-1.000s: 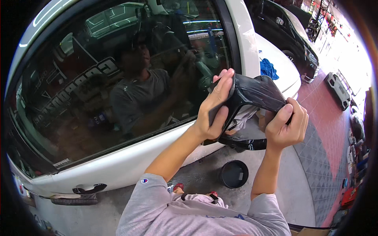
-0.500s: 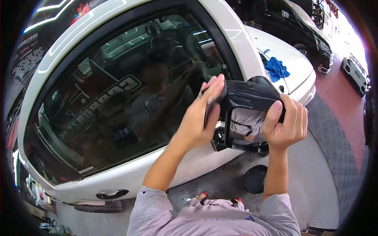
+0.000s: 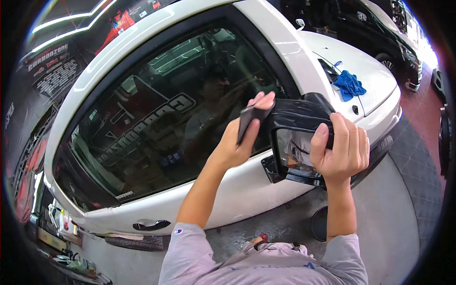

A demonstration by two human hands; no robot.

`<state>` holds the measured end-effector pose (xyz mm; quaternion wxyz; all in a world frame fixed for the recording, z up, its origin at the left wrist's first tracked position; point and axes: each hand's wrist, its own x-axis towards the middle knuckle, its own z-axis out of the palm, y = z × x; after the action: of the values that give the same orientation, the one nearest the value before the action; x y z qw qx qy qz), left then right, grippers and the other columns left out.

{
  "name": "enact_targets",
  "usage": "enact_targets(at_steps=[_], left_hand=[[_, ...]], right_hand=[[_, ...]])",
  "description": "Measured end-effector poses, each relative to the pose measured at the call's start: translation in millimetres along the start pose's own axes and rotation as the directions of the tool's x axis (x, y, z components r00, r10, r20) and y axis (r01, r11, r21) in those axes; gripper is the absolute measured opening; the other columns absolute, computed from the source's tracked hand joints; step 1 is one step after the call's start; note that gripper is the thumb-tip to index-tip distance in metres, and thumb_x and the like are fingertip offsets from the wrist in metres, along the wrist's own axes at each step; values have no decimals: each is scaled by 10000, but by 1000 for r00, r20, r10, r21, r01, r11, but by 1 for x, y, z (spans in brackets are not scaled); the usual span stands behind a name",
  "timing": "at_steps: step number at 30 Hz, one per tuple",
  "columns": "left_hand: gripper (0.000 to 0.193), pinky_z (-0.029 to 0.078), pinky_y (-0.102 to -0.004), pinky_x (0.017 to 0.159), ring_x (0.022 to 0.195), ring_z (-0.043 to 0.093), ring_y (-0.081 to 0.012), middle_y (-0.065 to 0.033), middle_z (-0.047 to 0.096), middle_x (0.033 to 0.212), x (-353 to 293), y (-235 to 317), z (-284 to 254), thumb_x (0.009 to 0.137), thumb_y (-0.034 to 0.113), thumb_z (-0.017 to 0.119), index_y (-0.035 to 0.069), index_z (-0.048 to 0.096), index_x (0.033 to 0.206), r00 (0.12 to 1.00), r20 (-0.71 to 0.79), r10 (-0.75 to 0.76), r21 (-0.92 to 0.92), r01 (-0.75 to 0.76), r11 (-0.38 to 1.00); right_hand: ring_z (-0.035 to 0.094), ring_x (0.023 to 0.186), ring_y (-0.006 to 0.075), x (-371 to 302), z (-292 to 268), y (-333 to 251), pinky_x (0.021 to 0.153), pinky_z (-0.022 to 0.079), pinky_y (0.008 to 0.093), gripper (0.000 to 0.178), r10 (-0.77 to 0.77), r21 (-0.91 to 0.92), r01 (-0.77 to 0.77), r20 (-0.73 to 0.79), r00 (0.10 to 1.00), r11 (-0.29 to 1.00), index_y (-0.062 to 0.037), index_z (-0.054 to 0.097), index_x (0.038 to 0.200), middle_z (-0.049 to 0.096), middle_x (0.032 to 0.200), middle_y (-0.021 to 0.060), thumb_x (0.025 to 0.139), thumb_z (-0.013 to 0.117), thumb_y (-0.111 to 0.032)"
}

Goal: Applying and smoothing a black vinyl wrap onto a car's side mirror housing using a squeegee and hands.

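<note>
The side mirror (image 3: 300, 113) of a white car has a glossy black housing with creases or streaks along its top. My right hand (image 3: 343, 152) grips its outer right edge, thumb on the glass side and fingers curled over the housing. My left hand (image 3: 230, 148) holds a thin, dark flat pad (image 3: 250, 120) between thumb and fingers, close beside the housing's left edge. Whether the pad touches the housing, I cannot tell. Within the mirror glass (image 3: 291, 148) a reflection of clothing shows; my right thumb covers part of it.
Left of the mirror is the car's dark side window (image 3: 156, 114), above a black door handle (image 3: 152, 225). A blue cloth (image 3: 349, 86) lies on the white hood (image 3: 375, 76). Below, a black bucket (image 3: 319, 224) stands on the wet floor. A black vehicle (image 3: 365, 28) is parked beyond.
The view has swung left, so the car and cloth appear farther right. My left hand's pad now shows more plainly at the housing's left edge. My right hand keeps its grip.
</note>
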<state>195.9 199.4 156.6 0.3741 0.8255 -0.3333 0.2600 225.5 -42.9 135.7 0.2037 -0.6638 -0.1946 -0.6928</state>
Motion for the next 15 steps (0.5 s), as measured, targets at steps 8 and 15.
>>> enact_targets(at_steps=[8,15], left_hand=[[627,176,-481,1252,1535,297,-396,-281,374,1607,-20,-47,74,1082,347,426,-90,383,1529,890,-398,223,-124,-293,948],[611,119,-508,1258,1540,269,-420,-291,350,1614,0,-74,81,1096,365,380,-52,385,1544,865,-393,312,-129,-387,913]], right_hand=[[659,658,220,0,-5,0,614,513,303,186,14,-22,-14,9,1000,1000,-27,727,919,732,845,96,848,676,-191],[668,741,298,0,-9,1,684,528,377,172,27,-6,-27,23,999,1000,20,722,974,717,864,143,866,648,-93]])
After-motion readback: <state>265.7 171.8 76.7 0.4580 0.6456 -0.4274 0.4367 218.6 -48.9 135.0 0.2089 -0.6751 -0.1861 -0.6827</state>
